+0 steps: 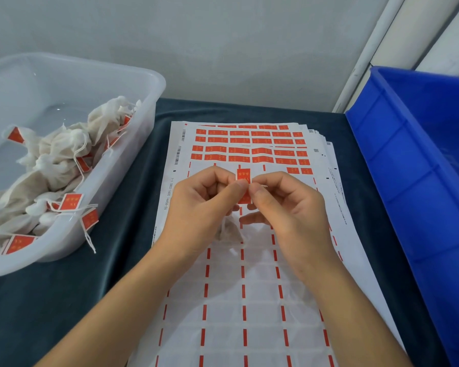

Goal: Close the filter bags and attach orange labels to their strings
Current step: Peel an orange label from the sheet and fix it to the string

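Observation:
My left hand (196,205) and my right hand (289,207) meet over the label sheets (249,287). Both pinch one orange label (243,174) between thumb and fingertips; it stands upright, its lower part showing below my fingers. A white filter bag (227,229) hangs under my hands, mostly hidden by them, and its string is not clearly visible. Rows of unpeeled orange labels (249,144) remain at the far end of the top sheet.
A clear plastic tub (143,123) at the left holds several labelled white filter bags (64,154), some strings hanging over its rim. A blue crate (408,168) stands at the right. Dark cloth (64,300) covers the table; a grey wall is behind.

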The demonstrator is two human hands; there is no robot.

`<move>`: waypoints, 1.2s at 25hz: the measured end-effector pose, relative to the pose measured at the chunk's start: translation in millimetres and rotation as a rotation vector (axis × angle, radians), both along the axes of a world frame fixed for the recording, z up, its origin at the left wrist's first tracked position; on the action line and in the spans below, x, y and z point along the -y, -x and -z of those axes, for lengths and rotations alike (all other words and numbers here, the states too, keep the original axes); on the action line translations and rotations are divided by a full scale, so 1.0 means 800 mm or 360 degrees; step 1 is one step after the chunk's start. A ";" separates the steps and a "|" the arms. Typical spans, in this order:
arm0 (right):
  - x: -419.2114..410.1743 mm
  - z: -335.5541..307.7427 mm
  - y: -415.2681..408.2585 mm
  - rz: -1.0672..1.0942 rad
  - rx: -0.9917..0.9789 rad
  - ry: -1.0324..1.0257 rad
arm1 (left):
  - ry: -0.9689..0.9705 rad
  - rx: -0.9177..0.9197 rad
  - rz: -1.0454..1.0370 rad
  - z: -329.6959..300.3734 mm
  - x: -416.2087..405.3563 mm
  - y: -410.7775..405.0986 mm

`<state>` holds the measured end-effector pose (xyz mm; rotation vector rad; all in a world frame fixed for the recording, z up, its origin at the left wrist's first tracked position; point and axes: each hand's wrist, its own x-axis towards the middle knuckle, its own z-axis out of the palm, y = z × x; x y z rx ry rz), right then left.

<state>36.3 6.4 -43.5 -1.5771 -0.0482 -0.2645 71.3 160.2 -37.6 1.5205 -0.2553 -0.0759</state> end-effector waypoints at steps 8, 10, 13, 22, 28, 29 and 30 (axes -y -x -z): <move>0.000 -0.001 0.000 0.0188 -0.0038 0.0058 | -0.0341 0.0179 -0.0144 0.003 0.005 0.007; 0.002 0.000 -0.001 0.0247 -0.0074 0.0013 | -0.0327 0.0175 -0.0202 0.003 0.006 0.008; 0.005 -0.001 -0.001 0.0280 -0.0112 0.0033 | -0.0314 0.0271 -0.0217 0.002 0.002 0.007; 0.008 -0.004 0.000 0.0145 -0.0141 0.0059 | -0.0684 0.0851 -0.0252 0.008 0.003 0.007; 0.008 -0.007 0.000 0.0237 -0.0044 0.0293 | -0.0786 0.0808 -0.0380 0.013 0.003 0.003; 0.008 -0.007 0.000 0.0273 -0.0007 0.0377 | -0.0796 0.0796 -0.0394 0.013 0.003 0.003; 0.007 -0.007 0.000 0.0301 0.0026 0.0445 | -0.0797 0.0778 -0.0402 0.013 0.003 0.003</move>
